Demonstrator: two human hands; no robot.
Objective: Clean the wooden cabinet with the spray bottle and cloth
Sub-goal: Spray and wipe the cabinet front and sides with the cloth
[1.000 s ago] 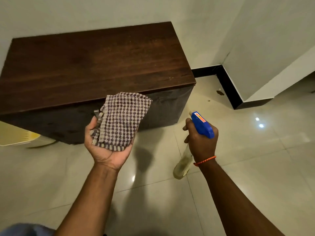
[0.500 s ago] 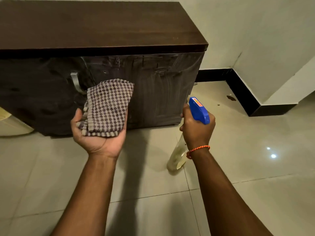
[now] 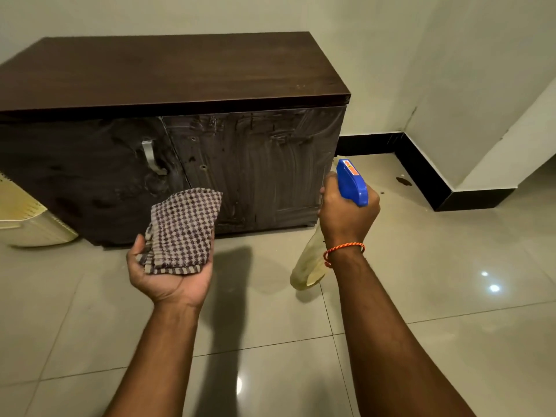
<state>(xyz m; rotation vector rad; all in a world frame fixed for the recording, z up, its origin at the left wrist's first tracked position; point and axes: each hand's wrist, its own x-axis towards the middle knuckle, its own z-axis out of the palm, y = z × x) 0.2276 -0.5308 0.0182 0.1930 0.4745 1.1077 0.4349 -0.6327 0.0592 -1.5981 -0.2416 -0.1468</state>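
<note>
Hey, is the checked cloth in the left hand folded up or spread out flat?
Folded. The checked cloth lies in the left hand as a compact pad, with stacked layer edges showing at its lower left.

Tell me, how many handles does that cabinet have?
1: a metal handle on the left door of the cabinet, beside the centre seam. The right door shows only holes.

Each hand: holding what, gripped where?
Folded cloth in the left hand, grip on its lower end; spray bottle in the right hand, grip at the neck.
</note>
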